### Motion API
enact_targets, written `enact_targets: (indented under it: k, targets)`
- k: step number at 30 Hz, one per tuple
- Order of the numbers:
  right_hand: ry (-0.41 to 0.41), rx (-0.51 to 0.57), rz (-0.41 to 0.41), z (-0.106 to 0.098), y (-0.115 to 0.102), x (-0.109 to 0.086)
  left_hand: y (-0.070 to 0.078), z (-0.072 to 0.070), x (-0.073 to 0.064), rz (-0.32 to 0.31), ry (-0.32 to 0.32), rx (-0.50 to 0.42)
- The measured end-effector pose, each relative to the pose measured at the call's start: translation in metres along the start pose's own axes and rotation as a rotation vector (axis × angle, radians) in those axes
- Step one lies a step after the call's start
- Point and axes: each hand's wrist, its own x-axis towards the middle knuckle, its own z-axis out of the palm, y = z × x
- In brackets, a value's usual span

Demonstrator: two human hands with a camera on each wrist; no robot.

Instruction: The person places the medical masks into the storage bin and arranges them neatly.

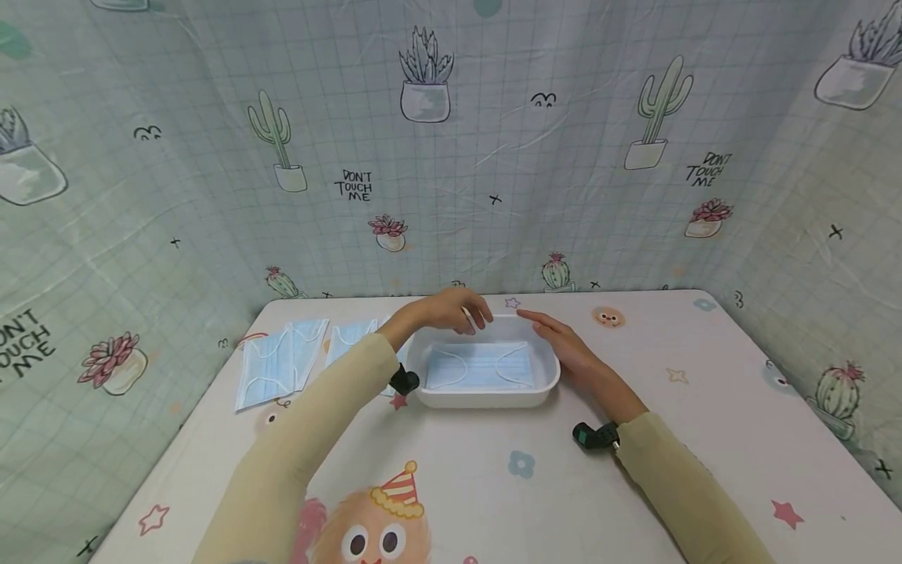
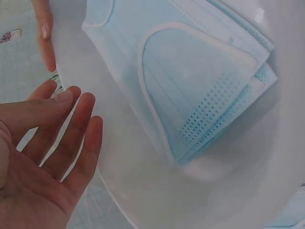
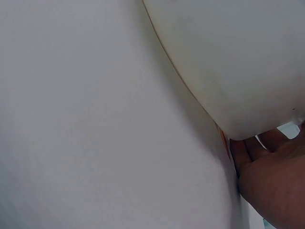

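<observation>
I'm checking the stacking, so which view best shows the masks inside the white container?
The left wrist view: the masks appear close up, layered edges distinct, though cropped. The head view shows them smaller. In the right wrist view the white container hides them.

Arms [image 1: 310,446] fwd; L hand [image 1: 451,310] w/ fingers [image 2: 88,152] loosely bent, apart; R hand [image 1: 567,348] angled in, index straight.

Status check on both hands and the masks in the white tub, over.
Left hand empty, near the far edge of the white tub. Right hand alongside tub's right end. Masks layered inside tub. Nothing lying over them.
</observation>
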Motion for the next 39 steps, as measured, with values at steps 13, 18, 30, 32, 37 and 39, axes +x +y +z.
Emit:
enact_targets:
  k: [13,18,30,32,37,39]
  targets:
    - [-0.012,0.026,-0.003,0.001,0.002,0.0,-0.023,0.004,-0.038,0.034,0.223,-0.319]
    - [-0.006,0.009,-0.015,0.0,0.001,-0.001,-0.031,0.009,-0.063,0.052,0.333,-0.464]
    - [-0.006,0.034,-0.04,0.0,-0.002,-0.002,-0.059,0.026,-0.12,0.041,0.607,-0.61]
    - [-0.004,0.034,-0.036,0.001,-0.002,-0.002,-0.066,0.03,-0.13,0.019,0.64,-0.597]
    - [0.0,0.023,-0.03,0.002,-0.001,-0.001,-0.085,0.033,-0.151,-0.033,0.713,-0.545]
    - [-0.001,0.023,-0.028,0.002,0.0,-0.001,-0.093,0.033,-0.16,-0.045,0.744,-0.535]
